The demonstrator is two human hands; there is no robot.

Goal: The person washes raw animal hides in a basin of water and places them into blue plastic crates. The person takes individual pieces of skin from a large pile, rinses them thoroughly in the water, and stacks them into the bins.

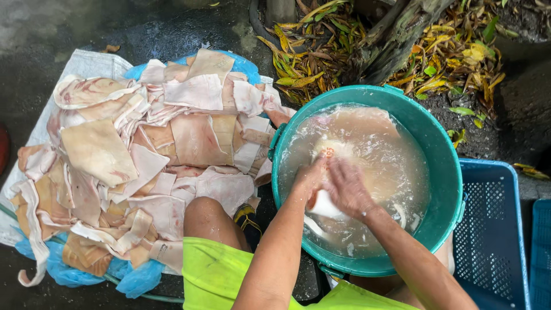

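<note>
A teal plastic tub (pixel 445 172) holds cloudy water and pale slabs of pork skin. Both hands are in the tub. My left hand (pixel 307 181) grips a pale piece of skin (pixel 324 202) at the water's surface. Over the same piece lies my right hand (pixel 347 189), fingers spread and pressed on it. Part of the piece is hidden under the hands and the murky water. More submerged skin (pixel 376 129) shows at the tub's far side.
A big heap of pork skin pieces (pixel 143 161) lies on blue plastic and a white sack to the left. A blue perforated crate (pixel 493 235) stands at the right. Fallen leaves and roots (pixel 402 46) lie beyond the tub. My knee (pixel 209 221) is between heap and tub.
</note>
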